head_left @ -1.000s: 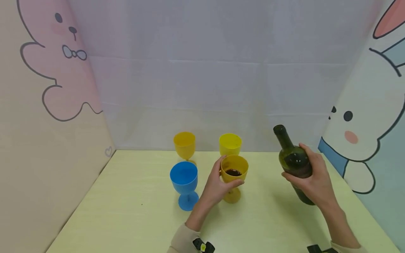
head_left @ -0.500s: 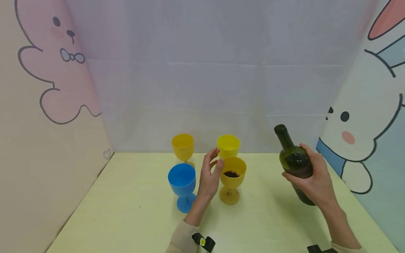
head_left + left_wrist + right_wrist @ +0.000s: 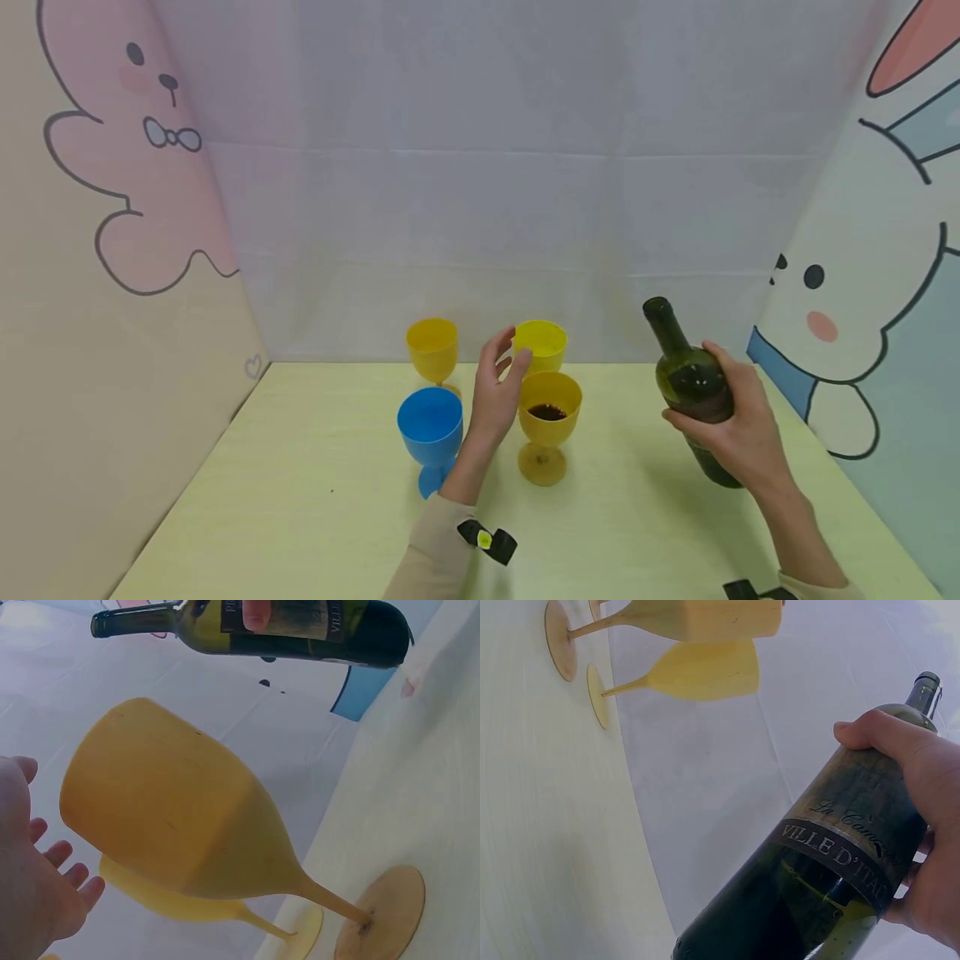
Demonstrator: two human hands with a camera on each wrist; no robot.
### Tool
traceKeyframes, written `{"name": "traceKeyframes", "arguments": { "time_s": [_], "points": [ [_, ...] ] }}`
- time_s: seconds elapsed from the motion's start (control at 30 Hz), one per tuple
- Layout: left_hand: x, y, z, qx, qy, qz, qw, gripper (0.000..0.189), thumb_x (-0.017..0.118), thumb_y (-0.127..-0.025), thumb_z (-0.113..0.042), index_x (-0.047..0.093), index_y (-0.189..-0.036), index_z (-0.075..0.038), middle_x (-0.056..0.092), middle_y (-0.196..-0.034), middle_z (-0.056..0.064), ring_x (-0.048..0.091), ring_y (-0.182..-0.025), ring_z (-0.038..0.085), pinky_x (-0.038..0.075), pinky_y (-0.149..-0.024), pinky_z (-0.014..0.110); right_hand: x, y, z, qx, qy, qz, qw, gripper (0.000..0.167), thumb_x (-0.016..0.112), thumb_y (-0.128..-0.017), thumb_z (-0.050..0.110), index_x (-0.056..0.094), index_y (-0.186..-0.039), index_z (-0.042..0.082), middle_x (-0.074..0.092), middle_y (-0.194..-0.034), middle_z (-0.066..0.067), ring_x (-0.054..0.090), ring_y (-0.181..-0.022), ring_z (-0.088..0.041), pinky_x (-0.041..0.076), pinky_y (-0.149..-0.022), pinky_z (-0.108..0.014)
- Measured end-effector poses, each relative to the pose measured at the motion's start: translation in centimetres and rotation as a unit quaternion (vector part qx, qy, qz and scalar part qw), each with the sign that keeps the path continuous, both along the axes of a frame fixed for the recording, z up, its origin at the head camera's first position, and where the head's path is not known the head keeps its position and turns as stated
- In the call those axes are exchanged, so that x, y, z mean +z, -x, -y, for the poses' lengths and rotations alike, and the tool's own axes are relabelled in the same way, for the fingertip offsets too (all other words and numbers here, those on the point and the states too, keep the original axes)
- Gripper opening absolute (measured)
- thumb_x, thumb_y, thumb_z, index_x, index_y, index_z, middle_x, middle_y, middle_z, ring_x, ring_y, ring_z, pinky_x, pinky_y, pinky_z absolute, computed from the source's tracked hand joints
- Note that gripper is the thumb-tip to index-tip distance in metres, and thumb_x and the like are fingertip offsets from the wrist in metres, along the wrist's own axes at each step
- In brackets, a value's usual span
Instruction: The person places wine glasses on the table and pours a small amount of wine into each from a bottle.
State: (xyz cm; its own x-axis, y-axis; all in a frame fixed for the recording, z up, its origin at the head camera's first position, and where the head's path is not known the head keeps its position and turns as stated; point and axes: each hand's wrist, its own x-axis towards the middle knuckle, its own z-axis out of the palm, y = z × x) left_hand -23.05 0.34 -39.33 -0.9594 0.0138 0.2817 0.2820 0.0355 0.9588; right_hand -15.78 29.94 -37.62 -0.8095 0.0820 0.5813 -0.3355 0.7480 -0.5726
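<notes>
My right hand [image 3: 742,429] grips a dark green wine bottle [image 3: 692,379] around its body, held tilted with the neck up and leaning left. Its label [image 3: 855,817] shows in the right wrist view. A darker yellow goblet [image 3: 550,429] stands upright on the table with some dark liquid in its bowl. Just left of that goblet is my left hand [image 3: 495,404], fingers loosely bent and apart from it, holding nothing. In the left wrist view, the fingertips [image 3: 91,892] show beside the goblet's bowl.
A blue goblet [image 3: 430,429] stands left of my left hand, its foot partly hidden by the wrist. Behind are an orange-yellow goblet [image 3: 432,350] and a bright yellow one [image 3: 542,340], near the back edge of the pale table [image 3: 300,517]. A white cloth [image 3: 465,167] hangs behind.
My left hand has let go of the darker yellow goblet and drawn off to its left; the goblet stays standing. The right hand and bottle have shifted very slightly left.
</notes>
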Motion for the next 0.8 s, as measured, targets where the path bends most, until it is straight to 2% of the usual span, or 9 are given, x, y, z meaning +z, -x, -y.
{"name": "traceKeyframes", "arguments": {
  "time_s": [0.17, 0.27, 0.53, 0.8],
  "points": [
    [0.3, 0.7, -0.4, 0.007, -0.002, 0.007, 1.0, 0.059, 0.057, -0.096, -0.054, 0.042, -0.147, -0.029, 0.043, -0.153, -0.008, 0.041, -0.142, 0.022, 0.039, -0.115, 0.039, 0.1, -0.1, 0.1, 0.004, 0.002, -0.002, 1.0, 0.109, 0.092, -0.061, 0.007, 0.038, -0.153, 0.023, 0.049, -0.13, -0.019, 0.04, -0.112, -0.021, 0.034, -0.082, -0.043],
    [0.3, 1.0, -0.5, 0.006, -0.006, 0.01, 0.9999, 0.06, 0.058, -0.096, -0.052, 0.042, -0.147, -0.026, 0.044, -0.153, -0.006, 0.041, -0.142, 0.021, 0.038, -0.117, 0.039, 0.1, -0.1, 0.1, 0.007, 0.004, 0.0, 1.0, 0.109, 0.092, -0.061, 0.006, 0.037, -0.153, 0.024, 0.049, -0.131, -0.019, 0.04, -0.112, -0.026, 0.034, -0.083, -0.044],
    [0.1, 2.0, -0.5, -0.001, -0.006, 0.041, 0.9991, 0.063, 0.062, -0.095, -0.047, 0.041, -0.149, -0.022, 0.04, -0.156, -0.001, 0.036, -0.145, 0.024, 0.032, -0.12, 0.044, 0.1, 0.3, 0.0, 0.008, -0.001, 0.001, 1.0, 0.111, 0.092, -0.061, 0.006, 0.036, -0.154, 0.026, 0.049, -0.133, -0.02, 0.04, -0.113, -0.023, 0.036, -0.084, -0.051],
    [-0.1, 3.1, -0.5, -0.009, -0.011, 0.068, 0.9976, 0.066, 0.067, -0.094, -0.04, 0.039, -0.151, -0.02, 0.037, -0.158, 0.003, 0.033, -0.147, 0.027, 0.029, -0.121, 0.049, -0.1, 0.2, -0.1, 0.007, -0.002, 0.0, 1.0, 0.11, 0.093, -0.06, 0.007, 0.037, -0.153, 0.027, 0.049, -0.132, -0.018, 0.038, -0.112, -0.009, 0.035, -0.084, -0.046]
  ]
}}
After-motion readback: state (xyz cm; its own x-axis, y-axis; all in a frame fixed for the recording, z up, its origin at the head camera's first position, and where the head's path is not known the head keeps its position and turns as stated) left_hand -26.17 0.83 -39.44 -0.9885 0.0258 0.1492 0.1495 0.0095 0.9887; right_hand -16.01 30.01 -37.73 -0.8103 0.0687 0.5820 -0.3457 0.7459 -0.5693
